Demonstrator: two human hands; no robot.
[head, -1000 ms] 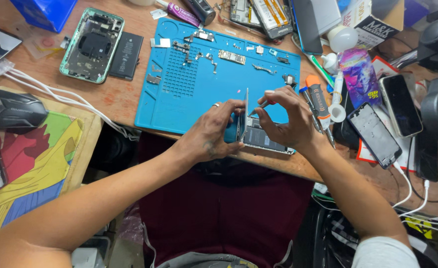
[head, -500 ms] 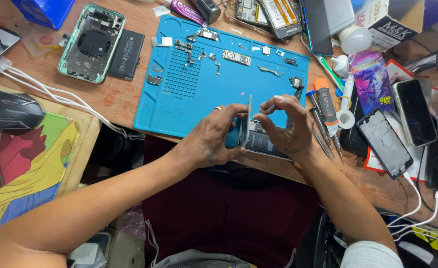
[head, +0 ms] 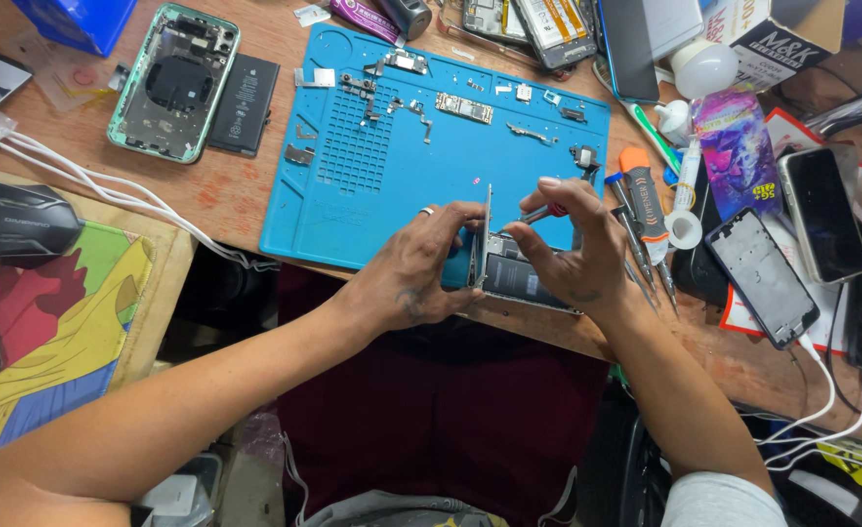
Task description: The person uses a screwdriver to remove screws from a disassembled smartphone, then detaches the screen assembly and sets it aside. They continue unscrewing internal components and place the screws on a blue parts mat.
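The left hand [head: 416, 278] has its grip pressed on the lifted screen [head: 483, 239] of an opened phone [head: 519, 278], holding that panel upright on its edge — the phone body lies flat just right of this grip, at the near edge of the blue mat [head: 402, 166] on the surface. The right hand [head: 573, 259] rests on the phone body, its grip pinching a thin tool with a red handle [head: 545, 212]. Beyond both grips lie small loose parts [head: 465, 107] — well apart.
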